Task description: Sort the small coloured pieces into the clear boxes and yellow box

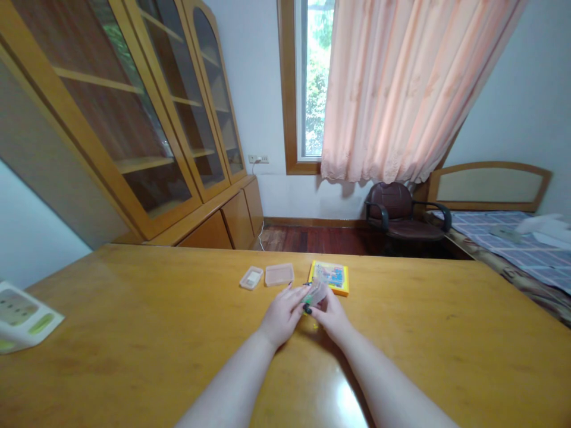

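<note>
Over the middle of the wooden table [178,333], both hands meet at a small clear plastic box [317,291], which is tilted. My right hand [332,315] is closed around its right side, the thumb near a dark, rounded small piece [307,308]. My left hand [282,315] reaches the box from the left with its fingers bent together against it; what they grip there is partly hidden. Green bits show at the box's lower end. Small yellow pieces [314,326] are below the hands. Just behind the box lies a yellow-edged flat box [341,285] with a blue picture.
A shallow clear tray [279,275] and a smaller clear box [251,278] with a pale item inside lie left of the yellow-edged box. At the far left stands a white and green holder [27,318]. Beyond the table are a glass-door cabinet [178,119], an office chair [395,214] and a bed [504,232].
</note>
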Motion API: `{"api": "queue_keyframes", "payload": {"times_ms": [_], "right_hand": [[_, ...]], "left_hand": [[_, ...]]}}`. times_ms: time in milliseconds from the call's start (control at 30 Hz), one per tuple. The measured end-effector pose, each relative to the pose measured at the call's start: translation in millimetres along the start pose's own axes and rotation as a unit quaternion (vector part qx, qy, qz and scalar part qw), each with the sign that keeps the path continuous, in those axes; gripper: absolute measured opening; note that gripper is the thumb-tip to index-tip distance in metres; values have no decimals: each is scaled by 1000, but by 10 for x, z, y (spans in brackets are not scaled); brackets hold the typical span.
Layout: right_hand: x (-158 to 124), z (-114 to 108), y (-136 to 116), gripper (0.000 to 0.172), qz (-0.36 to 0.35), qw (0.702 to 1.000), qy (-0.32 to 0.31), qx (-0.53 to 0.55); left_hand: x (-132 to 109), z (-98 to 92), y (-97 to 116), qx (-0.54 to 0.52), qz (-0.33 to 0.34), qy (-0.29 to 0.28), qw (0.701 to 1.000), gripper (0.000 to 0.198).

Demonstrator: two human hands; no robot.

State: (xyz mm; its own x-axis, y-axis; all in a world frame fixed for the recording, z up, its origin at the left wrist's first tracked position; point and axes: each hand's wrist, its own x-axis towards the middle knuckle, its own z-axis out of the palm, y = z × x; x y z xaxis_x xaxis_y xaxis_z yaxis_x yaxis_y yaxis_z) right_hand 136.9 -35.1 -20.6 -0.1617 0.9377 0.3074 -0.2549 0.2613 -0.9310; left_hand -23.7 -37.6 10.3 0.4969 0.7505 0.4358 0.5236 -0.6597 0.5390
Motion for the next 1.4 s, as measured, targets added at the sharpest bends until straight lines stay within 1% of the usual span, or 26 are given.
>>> {"api": "queue_keyframes", "payload": {"times_ms": [67, 133, 233, 367, 433, 533, 633, 767, 900, 1033, 1233, 1400], "right_hand": [[-1, 14, -4, 54, 4, 1000, -13, 1], [-2, 26, -28, 50, 5, 1000, -8, -10], [-10, 38, -68, 49, 9, 999, -5, -35], [-32, 29, -84, 49, 15, 998, -27, -62], [-44, 16, -80, 49, 7, 997, -27, -69], [-54, 4, -71, 46, -1, 996, -15, -84], [-56, 13, -70, 41, 8, 992, -1, -124], [-61, 38, -92, 38, 20, 986, 16, -165], [-71, 49, -114, 33, 33, 977, 50, -205], [-72, 39, -127, 33, 45, 966, 68, -244], [-63, 18, -149, 34, 37, 957, 80, -278], [-60, 12, -146, 34, 33, 953, 82, -289]], "left_hand": [[-7, -8, 4, 17, 11, 0, 1000, 41], [-12, -15, 20, 23, 12, 3, 1000, 41], [-12, -27, 62, 20, 0, 15, 1000, 39], [-3, -50, 120, 4, -28, 26, 999, 36], [-1, -57, 140, 4, -28, 26, 999, 33], [-3, -50, 159, 16, -18, 22, 999, 30], [-8, -18, 171, 34, -20, 28, 999, 29], [-4, 55, 199, 72, -46, 48, 995, 29], [5, 139, 228, 96, -90, 83, 988, 29], [5, 190, 219, 70, -120, 93, 986, 30], [2, 236, 152, -35, -160, 90, 982, 33], [-3, 257, 142, -41, -168, 104, 979, 33]]}}
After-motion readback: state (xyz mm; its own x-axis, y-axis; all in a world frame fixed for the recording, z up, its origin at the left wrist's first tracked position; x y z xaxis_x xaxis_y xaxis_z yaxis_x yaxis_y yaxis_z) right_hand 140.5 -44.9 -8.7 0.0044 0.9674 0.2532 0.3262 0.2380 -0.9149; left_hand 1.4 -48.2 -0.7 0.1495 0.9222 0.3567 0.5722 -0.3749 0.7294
